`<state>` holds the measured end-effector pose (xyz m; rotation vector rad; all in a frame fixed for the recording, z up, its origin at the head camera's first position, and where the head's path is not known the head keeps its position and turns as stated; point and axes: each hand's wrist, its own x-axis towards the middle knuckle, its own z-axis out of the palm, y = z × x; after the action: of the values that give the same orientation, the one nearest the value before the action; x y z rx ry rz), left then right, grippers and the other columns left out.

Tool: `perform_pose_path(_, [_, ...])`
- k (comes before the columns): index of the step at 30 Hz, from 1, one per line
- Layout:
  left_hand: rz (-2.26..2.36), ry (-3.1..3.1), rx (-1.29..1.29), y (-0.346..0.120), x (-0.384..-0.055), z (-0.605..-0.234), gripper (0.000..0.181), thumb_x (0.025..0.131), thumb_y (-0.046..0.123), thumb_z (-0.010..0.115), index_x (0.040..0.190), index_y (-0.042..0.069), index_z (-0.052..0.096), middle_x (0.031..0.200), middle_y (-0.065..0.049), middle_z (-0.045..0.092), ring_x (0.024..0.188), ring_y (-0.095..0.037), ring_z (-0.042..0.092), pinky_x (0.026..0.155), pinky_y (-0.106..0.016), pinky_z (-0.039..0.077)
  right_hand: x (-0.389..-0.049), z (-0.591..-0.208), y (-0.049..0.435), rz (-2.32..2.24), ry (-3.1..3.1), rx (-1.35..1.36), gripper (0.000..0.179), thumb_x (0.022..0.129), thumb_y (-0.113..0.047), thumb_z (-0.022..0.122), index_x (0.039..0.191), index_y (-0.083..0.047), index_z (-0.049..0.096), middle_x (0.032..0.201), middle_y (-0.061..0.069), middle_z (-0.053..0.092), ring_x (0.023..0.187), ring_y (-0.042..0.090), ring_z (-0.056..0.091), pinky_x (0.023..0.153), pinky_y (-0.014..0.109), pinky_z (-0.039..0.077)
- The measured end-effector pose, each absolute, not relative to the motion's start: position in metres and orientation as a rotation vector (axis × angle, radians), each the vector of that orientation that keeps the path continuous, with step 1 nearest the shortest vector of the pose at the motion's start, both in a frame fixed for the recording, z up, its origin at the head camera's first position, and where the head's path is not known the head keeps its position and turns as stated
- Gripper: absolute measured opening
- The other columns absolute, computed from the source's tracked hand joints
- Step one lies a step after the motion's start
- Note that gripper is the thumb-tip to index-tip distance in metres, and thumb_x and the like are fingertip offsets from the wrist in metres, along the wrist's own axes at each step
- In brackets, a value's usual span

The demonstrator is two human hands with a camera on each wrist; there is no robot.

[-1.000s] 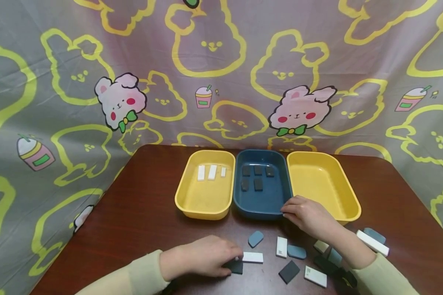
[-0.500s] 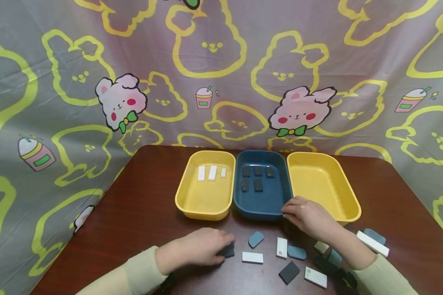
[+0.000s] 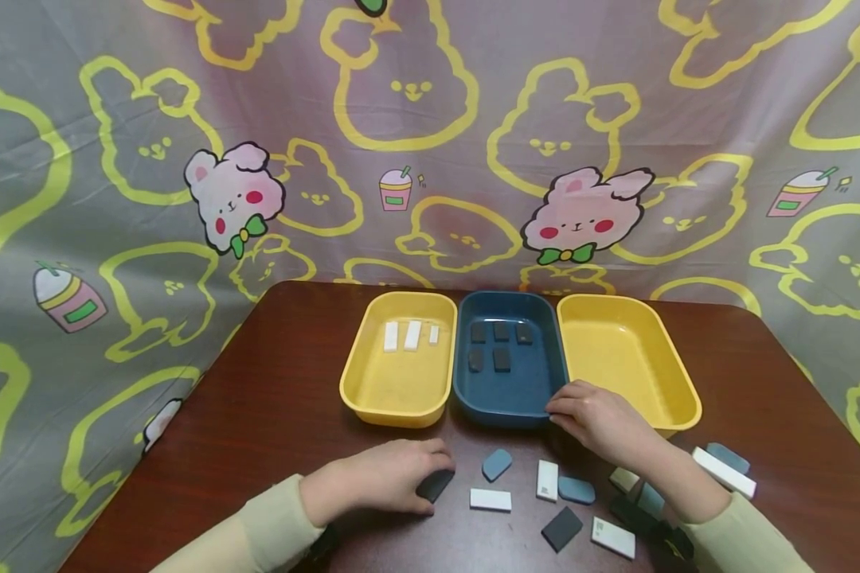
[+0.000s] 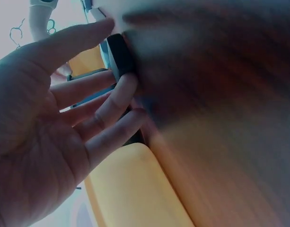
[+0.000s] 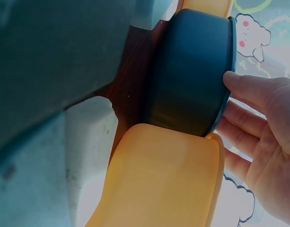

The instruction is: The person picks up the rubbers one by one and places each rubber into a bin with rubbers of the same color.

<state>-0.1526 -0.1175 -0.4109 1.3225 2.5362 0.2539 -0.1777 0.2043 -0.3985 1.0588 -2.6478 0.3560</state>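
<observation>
My left hand (image 3: 390,475) holds a black eraser (image 3: 435,484) between thumb and fingers, in front of the left yellow bin. In the left wrist view the black eraser (image 4: 120,56) is tilted on edge, close over the table. My right hand (image 3: 602,418) grips the near right corner of the dark blue bin (image 3: 509,415). The right wrist view has the thumb (image 5: 237,81) on that bin's rim, fingers on the other side. Several dark erasers (image 3: 501,360) lie in rows inside the blue bin.
A left yellow bin (image 3: 394,410) holds white erasers (image 3: 412,335); a right yellow bin (image 3: 627,350) stands beside the blue one. Loose on the table are a white eraser (image 3: 490,500), a blue eraser (image 3: 497,464), a black eraser (image 3: 562,528) and several others under the right forearm.
My left hand has drawn the black eraser away from beside the white one, leftward and toward the bins, and tilted it. The right hand stays at the blue bin's corner.
</observation>
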Motion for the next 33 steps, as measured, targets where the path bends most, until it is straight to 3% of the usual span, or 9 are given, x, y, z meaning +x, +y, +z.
perform_pose_path(4, [0.273, 2.525, 1.323, -0.118, -0.154, -0.412, 0.050, 0.077, 0.023, 0.083, 0.123, 0.013, 0.065, 0.117, 0.004, 0.057, 0.097, -0.005, 0.056, 0.086, -0.021, 0.046, -0.178, -0.398, 0.204, 0.359, -2.653, 1.055, 0.017, 0.076, -0.008, 0.082, 0.091, -0.010, 0.077, 0.088, -0.003, 0.067, 0.079, 0.013, 0.060, 0.070, 0.030, 0.054])
perform_pose_path(9, [0.266, 2.547, 1.406, -0.118, -0.155, -0.413, 0.044, 0.075, 0.018, 0.083, 0.116, 0.012, 0.067, 0.106, 0.007, 0.058, 0.090, -0.003, 0.055, 0.081, -0.018, 0.045, -0.178, -0.398, 0.205, 0.366, -2.653, 1.053, 0.017, 0.075, -0.008, 0.082, 0.091, -0.010, 0.077, 0.088, -0.003, 0.067, 0.079, 0.013, 0.060, 0.070, 0.030, 0.054])
perform_pose_path(20, [0.349, 2.568, 1.402, -0.119, -0.161, -0.411, 0.041, 0.080, 0.029, 0.081, 0.114, 0.013, 0.065, 0.094, 0.010, 0.053, 0.072, 0.001, 0.047, 0.066, -0.014, 0.040, -0.177, -0.398, 0.204, 0.366, -2.652, 1.055, 0.017, 0.075, -0.007, 0.082, 0.091, -0.010, 0.077, 0.087, -0.003, 0.067, 0.079, 0.013, 0.060, 0.069, 0.030, 0.054])
perform_pose_path(33, [0.510, 2.680, 1.440, -0.098, -0.188, -0.346, 0.051, 0.083, 0.031, 0.079, 0.124, 0.007, 0.062, 0.107, 0.001, 0.057, 0.075, -0.005, 0.054, 0.066, -0.014, 0.044, -0.178, -0.398, 0.204, 0.368, -2.668, 1.055, 0.018, 0.075, -0.008, 0.083, 0.092, -0.010, 0.077, 0.088, -0.003, 0.067, 0.079, 0.014, 0.060, 0.070, 0.030, 0.054])
